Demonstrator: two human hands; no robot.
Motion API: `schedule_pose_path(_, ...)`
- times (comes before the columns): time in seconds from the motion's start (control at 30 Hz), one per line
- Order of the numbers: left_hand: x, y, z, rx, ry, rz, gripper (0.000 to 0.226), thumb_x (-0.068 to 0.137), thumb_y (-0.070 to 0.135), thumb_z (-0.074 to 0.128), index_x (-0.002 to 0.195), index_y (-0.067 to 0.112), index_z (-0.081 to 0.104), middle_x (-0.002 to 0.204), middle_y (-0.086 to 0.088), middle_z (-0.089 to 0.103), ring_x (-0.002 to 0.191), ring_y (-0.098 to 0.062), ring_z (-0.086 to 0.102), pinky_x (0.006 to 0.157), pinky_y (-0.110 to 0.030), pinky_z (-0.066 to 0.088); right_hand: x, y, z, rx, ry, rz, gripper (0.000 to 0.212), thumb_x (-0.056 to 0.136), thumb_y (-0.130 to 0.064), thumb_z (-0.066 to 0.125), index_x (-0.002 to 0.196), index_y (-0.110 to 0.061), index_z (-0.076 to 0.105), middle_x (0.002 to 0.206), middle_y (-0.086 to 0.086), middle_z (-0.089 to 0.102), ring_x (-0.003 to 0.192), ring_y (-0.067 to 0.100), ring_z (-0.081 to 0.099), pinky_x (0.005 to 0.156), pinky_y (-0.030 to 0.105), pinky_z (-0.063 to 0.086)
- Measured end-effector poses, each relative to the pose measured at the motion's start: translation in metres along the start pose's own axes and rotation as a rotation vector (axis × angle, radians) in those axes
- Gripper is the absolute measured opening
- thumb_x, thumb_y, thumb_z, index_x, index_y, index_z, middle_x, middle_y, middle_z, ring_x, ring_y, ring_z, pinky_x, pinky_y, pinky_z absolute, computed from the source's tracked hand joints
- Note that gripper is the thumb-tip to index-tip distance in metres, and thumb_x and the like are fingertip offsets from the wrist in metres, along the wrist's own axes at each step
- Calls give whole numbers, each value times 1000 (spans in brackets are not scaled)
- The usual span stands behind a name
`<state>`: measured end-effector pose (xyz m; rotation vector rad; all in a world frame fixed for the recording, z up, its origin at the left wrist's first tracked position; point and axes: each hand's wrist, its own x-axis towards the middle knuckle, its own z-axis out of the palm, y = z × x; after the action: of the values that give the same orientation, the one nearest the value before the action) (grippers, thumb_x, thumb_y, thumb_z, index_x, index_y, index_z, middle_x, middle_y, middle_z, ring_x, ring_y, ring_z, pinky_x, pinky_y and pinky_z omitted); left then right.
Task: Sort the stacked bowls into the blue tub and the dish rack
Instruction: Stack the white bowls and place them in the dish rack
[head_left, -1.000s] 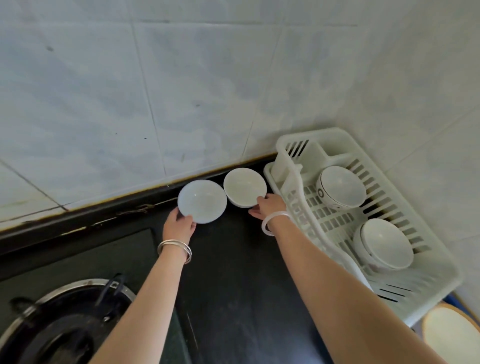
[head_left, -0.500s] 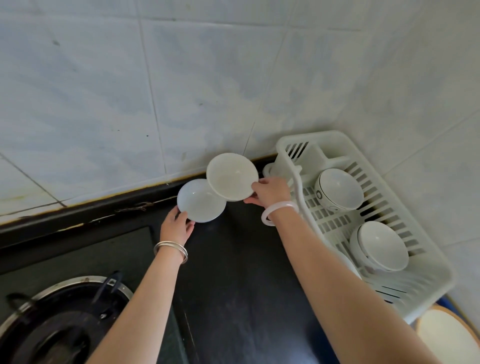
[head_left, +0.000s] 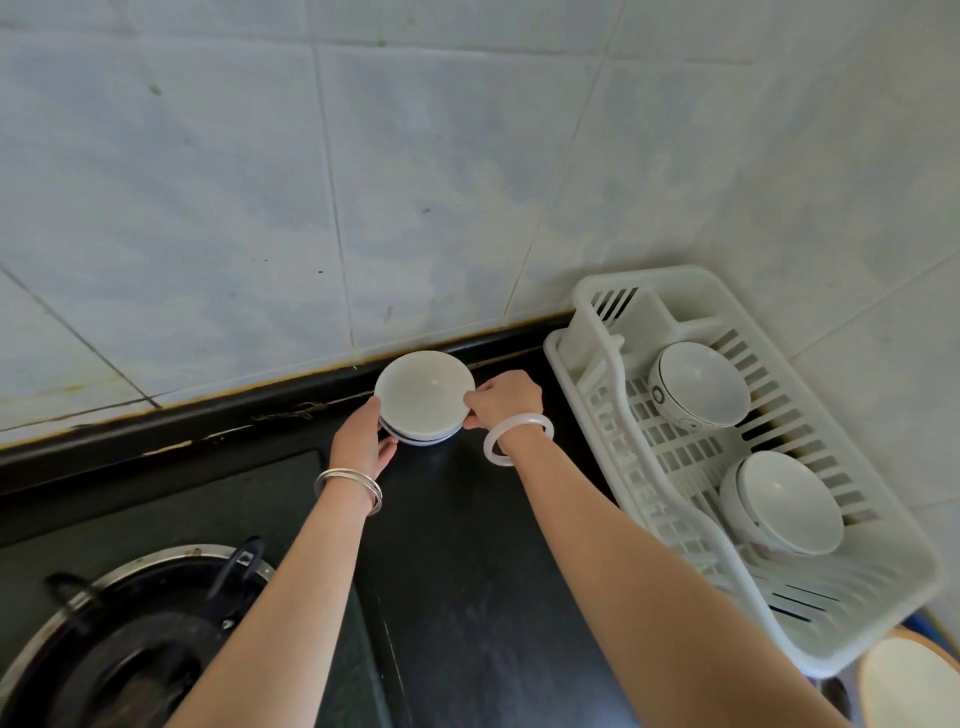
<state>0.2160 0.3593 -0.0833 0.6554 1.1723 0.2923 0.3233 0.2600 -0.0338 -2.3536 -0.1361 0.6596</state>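
Two white bowls now sit nested as one stack on the black counter by the wall. My left hand grips the stack's left side, fingers curled round the lower bowl. My right hand pinches the rim of the top bowl on its right side. The white dish rack stands to the right and holds a bowl with a dark pattern at the back and a plain white bowl nearer me. A sliver of blue tub shows past the rack's near corner.
A gas burner with a black pan support fills the lower left. Tiled walls meet in the corner behind the rack. A round pale dish sits at the bottom right edge.
My right hand lifted the right bowl and set it into the left bowl, making one stack. My left hand stayed on the lower bowl.
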Motion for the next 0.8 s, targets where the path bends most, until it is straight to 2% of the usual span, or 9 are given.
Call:
schedule_pose_path(0.07,2,1,1,29,4,18,27,89,19,56,115,18,53,120,-8,55,116,-26,51,85,-33,49,1,0,1,-13,-16,6,9,83,-14,64,75,-10,64,75,9,74,69,18,71,72,30,57)
schedule_pose_path(0.13,3,2,1,88,-12,58,22,90,17,52,112,19,54,124,-13,54,119,-29,51,89,-36,48,3,1,1,-14,-23,9,8,83,-14,64,75,-11,64,74,7,73,68,16,70,70,28,56)
schedule_pose_path(0.23,4,3,0,116,-19,64,22,89,16,53,109,24,55,113,-5,53,105,-22,52,79,-32,49,3,3,-1,40,-33,21,8,83,-14,65,74,-15,64,75,6,69,74,20,71,77,34,59)
schedule_pose_path(0.27,4,5,0,123,-25,72,26,89,15,53,114,23,55,111,-3,53,103,-21,52,79,-31,49,2,4,-2,66,-53,21,2,83,-13,65,82,-15,65,82,8,69,79,22,71,79,37,59)
schedule_pose_path(0.37,4,10,1,134,-32,83,19,89,13,52,102,25,58,105,-2,53,103,-22,52,80,-32,49,2,5,-2,220,-216,86,38,89,-8,58,126,-14,57,118,14,63,101,29,64,82,39,57)
schedule_pose_path(0.43,0,14,4,136,-36,87,17,89,12,50,98,25,57,106,-3,52,105,-24,51,82,-33,49,-1,3,-2,344,-295,149,42,92,-4,52,134,-12,50,127,17,58,109,33,61,86,42,55)
schedule_pose_path(0.57,-12,18,8,171,-52,111,35,91,11,49,124,19,54,112,-3,49,107,-25,49,89,-36,47,-8,7,-5,356,-265,131,38,91,0,51,128,-9,55,128,18,58,111,35,60,90,45,54)
schedule_pose_path(0.73,-44,26,28,209,-134,167,34,92,13,47,125,15,53,111,-4,52,104,-25,52,88,-35,46,-22,14,-44,494,-202,33,35,90,-4,56,124,-10,59,113,11,64,98,25,64,75,30,56)
schedule_pose_path(0.8,-62,30,44,212,-190,195,32,92,12,48,123,16,53,109,-4,52,104,-26,53,85,-34,45,-30,14,-70,524,-166,-3,35,90,-5,57,124,-11,59,106,7,65,93,21,65,74,29,56)
